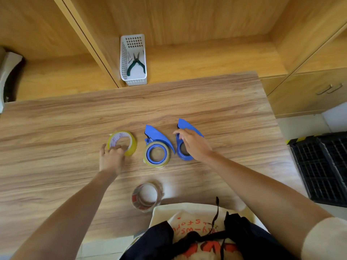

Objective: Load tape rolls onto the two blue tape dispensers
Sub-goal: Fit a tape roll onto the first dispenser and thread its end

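Closest to the lens sits a roll of clear tape (146,196) with red print on its band, lying flat near the table's front edge, just ahead of the person's cream shirt (197,239) with its orange lettering.

Beyond it, the left hand (111,158) reaches to the yellow tape roll (122,142), fingers curled over the near rim and pinching it; that side of the roll looks tipped up a little off the wood (the blur makes it hard to be sure). The right hand (195,142) is spread loosely, fingers apart and palm down, hovering over or resting on the right blue dispenser (185,139); whether it actually grips it I cannot tell. That dispenser's ring shows bare blue with no tape around it, and its pointed blade guard sticks out past the fingers toward the far side.

Between the two hands lies the left blue dispenser (157,147), flat on the wooden table (56,128), with a yellowish roll already seated around its ring. The two dispensers sit just beside each other, their guards pointing the same way.

Farther back, against the cabinet wall, stands a white perforated basket (124,59) holding dark-handled pliers (136,62). Off to the right, on the floor, is a black slatted crate (323,169).
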`<state>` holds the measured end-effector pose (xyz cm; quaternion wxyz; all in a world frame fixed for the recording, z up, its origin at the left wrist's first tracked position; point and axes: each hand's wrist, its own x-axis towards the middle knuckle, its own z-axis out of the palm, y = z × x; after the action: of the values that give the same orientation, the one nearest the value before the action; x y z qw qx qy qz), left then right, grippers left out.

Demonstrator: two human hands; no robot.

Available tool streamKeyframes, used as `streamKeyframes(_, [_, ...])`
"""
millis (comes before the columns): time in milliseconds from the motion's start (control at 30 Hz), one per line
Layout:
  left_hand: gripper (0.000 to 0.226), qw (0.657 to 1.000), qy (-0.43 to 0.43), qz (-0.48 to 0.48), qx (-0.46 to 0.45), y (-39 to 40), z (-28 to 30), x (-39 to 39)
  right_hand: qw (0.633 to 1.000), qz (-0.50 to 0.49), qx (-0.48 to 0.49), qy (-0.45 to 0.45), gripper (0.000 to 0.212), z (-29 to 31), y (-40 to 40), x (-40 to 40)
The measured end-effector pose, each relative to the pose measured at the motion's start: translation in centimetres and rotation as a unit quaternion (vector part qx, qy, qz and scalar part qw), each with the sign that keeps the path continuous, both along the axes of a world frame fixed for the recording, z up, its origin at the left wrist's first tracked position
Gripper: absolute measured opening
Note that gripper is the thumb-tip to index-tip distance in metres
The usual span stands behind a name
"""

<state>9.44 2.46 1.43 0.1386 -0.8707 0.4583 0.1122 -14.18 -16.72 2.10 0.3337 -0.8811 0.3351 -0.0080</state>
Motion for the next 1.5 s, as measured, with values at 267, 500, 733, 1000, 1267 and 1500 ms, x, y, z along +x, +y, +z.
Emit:
streamKeyframes(267, [0.043,0.976,-0.021,-0.065,-0.208,-1.7,2.8,-1.7,0.999,-0.042,0.006,-0.020,0.055,0.3,-1.4,-2.0])
streamKeyframes(500, [0.028,0.920,-0.052,-0.286,-0.263,-6.0,4.7,-7.1,0.997,-0.074,-0.013,-0.022,0.048,1.0,-2.1,-3.5])
streamKeyframes(733, [0.028,0.908,-0.029,-0.372,-0.191,-8.1,3.8,-13.3,0.996,-0.085,-0.038,-0.014,0.042,1.9,-2.9,-5.4])
streamKeyframes(1000, [0.028,0.932,0.003,-0.349,-0.097,-9.5,2.4,-17.3,0.996,-0.093,0.000,-0.014,0.036,1.1,-3.5,-6.8])
streamKeyframes(1267, [0.026,0.949,0.058,-0.300,-0.081,-10.3,1.8,-17.2,0.995,-0.094,0.013,-0.023,0.042,0.4,-4.3,-7.1])
streamKeyframes(1500, [0.040,0.955,0.073,-0.274,-0.090,-10.8,0.8,-16.9,0.996,-0.080,0.014,-0.029,0.041,-0.5,-4.4,-7.1])
